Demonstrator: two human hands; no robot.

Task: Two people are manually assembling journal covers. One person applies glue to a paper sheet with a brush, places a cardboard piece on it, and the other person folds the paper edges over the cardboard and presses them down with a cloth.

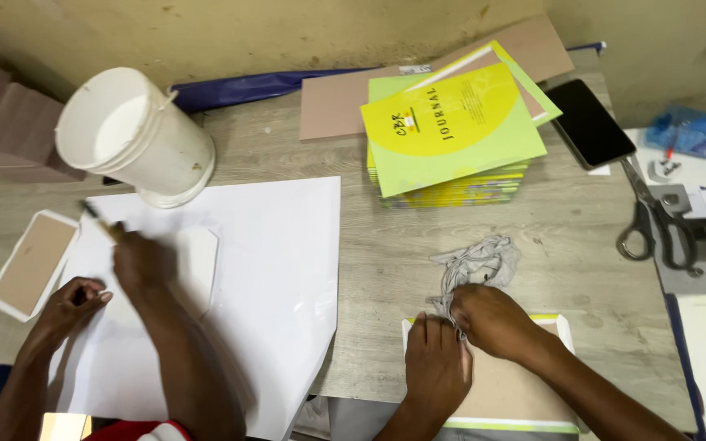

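The person's left hand (436,363) lay flat, fingers together, on a board cover (525,392) at the tabletop's (569,237) near edge. The right hand (493,320) pinched a grey rag (477,263) just beside it, while a co-worker's hand (142,263) worked a brush (100,219) over white paper (279,269) towards the left edge.

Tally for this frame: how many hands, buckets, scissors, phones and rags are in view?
Hands: 4 (the person's left hand and right hand; a co-worker's two hands)
White bucket: 1
Scissors: 1
Phone: 1
Grey rag: 1
Total: 8
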